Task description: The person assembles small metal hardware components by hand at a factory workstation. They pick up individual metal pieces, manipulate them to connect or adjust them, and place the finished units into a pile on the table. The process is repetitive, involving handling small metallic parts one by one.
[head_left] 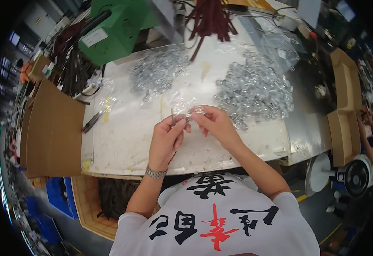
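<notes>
My left hand [166, 138] pinches a thin dark strap [172, 115] that sticks up from its fingers. My right hand [214, 122] meets it at the fingertips and holds a small silver metal ring [189, 117] against the strap's end. Both hands hover over the white worktable [122, 141], close to its front edge. A large heap of silver metal rings [254, 89] lies just right of my right hand. A second heap of metal rings [156, 72] sits farther back on the left.
Clear plastic bags [276, 42] lie at the back right. A bundle of dark red straps [210, 19] hangs at the back. A green box [114, 34], open cardboard boxes [50, 128] [344, 106], a dark tool [91, 122] and a fan [357, 177] surround the table.
</notes>
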The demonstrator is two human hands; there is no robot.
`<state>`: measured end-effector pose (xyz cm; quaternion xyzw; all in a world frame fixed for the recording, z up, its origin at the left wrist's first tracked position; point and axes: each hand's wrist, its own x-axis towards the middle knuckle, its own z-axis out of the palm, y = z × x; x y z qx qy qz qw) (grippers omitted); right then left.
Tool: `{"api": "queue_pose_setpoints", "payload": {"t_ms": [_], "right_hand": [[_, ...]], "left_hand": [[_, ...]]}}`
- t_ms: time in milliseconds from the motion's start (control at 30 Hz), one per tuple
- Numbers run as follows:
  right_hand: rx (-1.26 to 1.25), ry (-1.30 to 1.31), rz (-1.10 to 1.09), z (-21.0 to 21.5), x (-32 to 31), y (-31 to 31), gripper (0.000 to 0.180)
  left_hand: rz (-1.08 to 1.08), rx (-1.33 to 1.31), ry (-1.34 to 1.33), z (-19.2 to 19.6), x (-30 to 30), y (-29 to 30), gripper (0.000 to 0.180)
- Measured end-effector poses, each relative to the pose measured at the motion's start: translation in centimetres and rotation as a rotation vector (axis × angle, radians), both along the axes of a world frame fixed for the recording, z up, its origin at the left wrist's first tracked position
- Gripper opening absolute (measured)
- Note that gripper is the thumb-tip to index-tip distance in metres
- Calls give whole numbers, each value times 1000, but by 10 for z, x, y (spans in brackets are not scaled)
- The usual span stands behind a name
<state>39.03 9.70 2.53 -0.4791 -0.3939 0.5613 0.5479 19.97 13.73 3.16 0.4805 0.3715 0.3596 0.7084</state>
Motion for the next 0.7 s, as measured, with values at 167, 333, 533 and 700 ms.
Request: {"api": "queue_pose_setpoints", "payload": {"t_ms": [167, 333, 533, 700], "right_hand": [[-10, 23, -36, -23, 2, 3, 31], [-30, 69, -71, -14, 5, 5, 34], [-98, 208, -67, -6, -10, 2, 32], [-113, 189, -25, -28, -9, 1, 32]], "left_hand": [[-51, 31, 38, 5, -5, -4, 33], [-2, 78, 108, 3, -5, -4, 27], [36, 107, 82, -3, 0, -4, 34], [112, 128, 114, 1, 9, -12, 41]]}}
